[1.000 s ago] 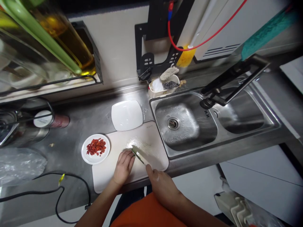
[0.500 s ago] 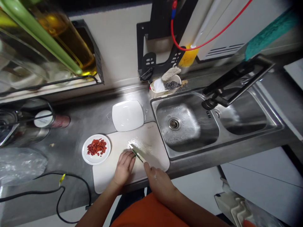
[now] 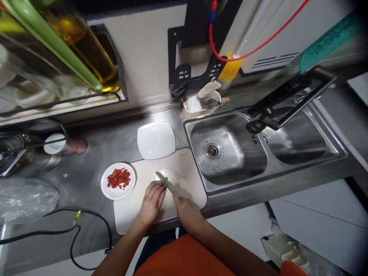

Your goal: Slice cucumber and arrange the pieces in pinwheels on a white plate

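Observation:
My right hand [image 3: 186, 209] is closed round the handle of a kitchen knife [image 3: 160, 176], whose blade points up and left over the white cutting board [image 3: 135, 214]. Right beside the blade, the curled fingers of my left hand [image 3: 152, 197] press on a small green vegetable [image 3: 166, 183]. Most of that vegetable is hidden under the fingers, so its kind is unclear. A white plate [image 3: 104, 187] of chopped red pieces [image 3: 118, 178] overlaps the board's left corner. Behind the board lies a square white dish [image 3: 156, 140] with nothing in it.
To the right is a double steel sink [image 3: 230, 153] with a black faucet [image 3: 281, 103]. A caddy [image 3: 201, 112] with scrubbers stands behind it. A black cable [image 3: 86, 212], a clear plastic bag [image 3: 25, 199] and a lidded pink container [image 3: 75, 147] occupy the left counter.
The knife has shifted slightly left, its blade now lower and flatter. A bit of green shows on the right side of the blade. My left hand stays in nearly the same place.

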### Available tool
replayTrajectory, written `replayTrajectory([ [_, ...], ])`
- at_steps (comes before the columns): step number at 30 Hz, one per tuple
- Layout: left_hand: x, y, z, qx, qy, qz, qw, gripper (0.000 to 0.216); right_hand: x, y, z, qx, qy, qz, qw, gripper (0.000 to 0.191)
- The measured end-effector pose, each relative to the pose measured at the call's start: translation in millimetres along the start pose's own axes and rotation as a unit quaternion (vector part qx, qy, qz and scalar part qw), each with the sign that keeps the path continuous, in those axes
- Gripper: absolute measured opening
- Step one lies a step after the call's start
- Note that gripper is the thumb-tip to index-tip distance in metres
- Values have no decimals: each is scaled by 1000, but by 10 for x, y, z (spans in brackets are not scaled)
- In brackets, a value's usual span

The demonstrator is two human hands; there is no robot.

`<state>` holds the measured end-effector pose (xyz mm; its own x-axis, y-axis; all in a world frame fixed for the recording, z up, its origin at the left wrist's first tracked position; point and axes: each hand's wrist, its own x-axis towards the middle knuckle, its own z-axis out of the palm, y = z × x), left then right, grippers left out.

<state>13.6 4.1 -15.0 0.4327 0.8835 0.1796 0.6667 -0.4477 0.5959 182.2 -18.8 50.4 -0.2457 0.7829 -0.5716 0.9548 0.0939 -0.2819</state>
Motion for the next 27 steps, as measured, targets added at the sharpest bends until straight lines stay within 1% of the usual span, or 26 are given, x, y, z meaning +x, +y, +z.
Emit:
replayTrajectory([
  [4, -6, -2, 7, 4, 7, 4, 1000, 22, -30, 60, 7, 6, -8, 9, 1000, 43],
  [8, -13, -1, 16, 7, 15, 7, 1000, 23, -97, 148, -19, -4, -3, 33, 999, 49],
  [10, -17, 0, 18, 8, 19, 9, 1000, 23, -143, 159, -50, -13, -1, 38, 999, 49],
  [16, -24, -5, 20, 11, 17, 12, 1000, 23, -295, 74, -110, -66, 1, 17, 998, 42],
  [19, -24, -11, 20, 15, 19, 13, 1000, 21, -367, 44, -132, -75, -2, 9, 997, 39],
  [27, -21, -5, 13, 20, 21, 13, 999, 18, -459, 25, -249, -65, -48, 7, 997, 41],
])
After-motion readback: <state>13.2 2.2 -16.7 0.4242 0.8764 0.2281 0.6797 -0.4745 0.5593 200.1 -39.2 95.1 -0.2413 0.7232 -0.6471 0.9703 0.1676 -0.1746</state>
